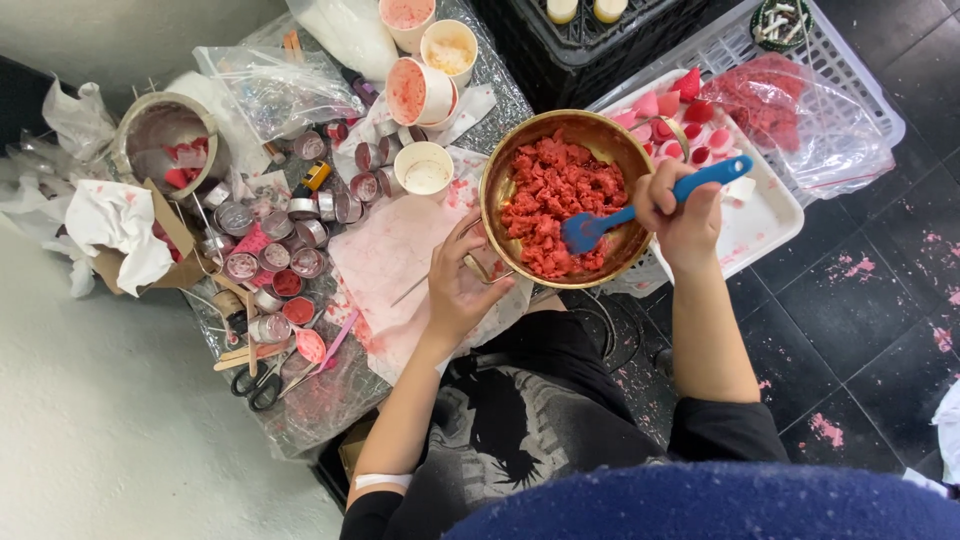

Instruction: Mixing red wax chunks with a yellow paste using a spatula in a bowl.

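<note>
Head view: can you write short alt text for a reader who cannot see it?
Seen from above, a person's right hand holds a blue spatula in a brass-coloured pan of crumbly red chunks, while the left hand grips the pan's handle. Beside it, a foil-covered table holds small tins, paper cups and scissors.

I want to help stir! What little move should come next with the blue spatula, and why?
Probably push the spatula through the lumps toward the middle. The red stuff in the pan looks chunky and piled up. The right hand has a grip on the spatula, and the left hand steadies the pan's handle.
</note>
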